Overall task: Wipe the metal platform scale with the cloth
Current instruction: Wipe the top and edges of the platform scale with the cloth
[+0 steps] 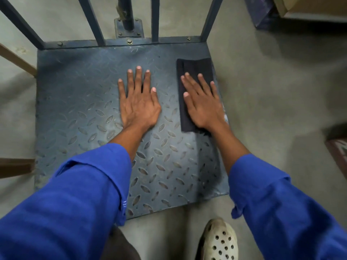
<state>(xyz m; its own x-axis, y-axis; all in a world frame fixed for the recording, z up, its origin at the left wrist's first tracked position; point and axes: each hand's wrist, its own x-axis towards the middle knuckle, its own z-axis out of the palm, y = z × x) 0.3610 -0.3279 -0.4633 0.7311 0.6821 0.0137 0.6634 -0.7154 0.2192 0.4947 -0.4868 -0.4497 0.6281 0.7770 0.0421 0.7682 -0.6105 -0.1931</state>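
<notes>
The metal platform scale (78, 113) is a blue-grey tread plate lying on the floor, filling the middle of the view. A dark folded cloth (193, 70) lies flat along the plate's right edge. My right hand (202, 102) presses flat on the cloth, fingers spread, covering its lower half. My left hand (139, 102) rests flat on the bare plate near its centre, fingers spread, holding nothing. Both forearms wear blue sleeves.
Blue upright rails (97, 19) and a bolted centre post (128, 14) rise from the plate's far edge. Grey concrete floor (272, 91) surrounds the scale. My white perforated shoe (219, 241) stands just below the near edge. A box (309, 8) sits far right; wooden pieces (16, 166) lie left.
</notes>
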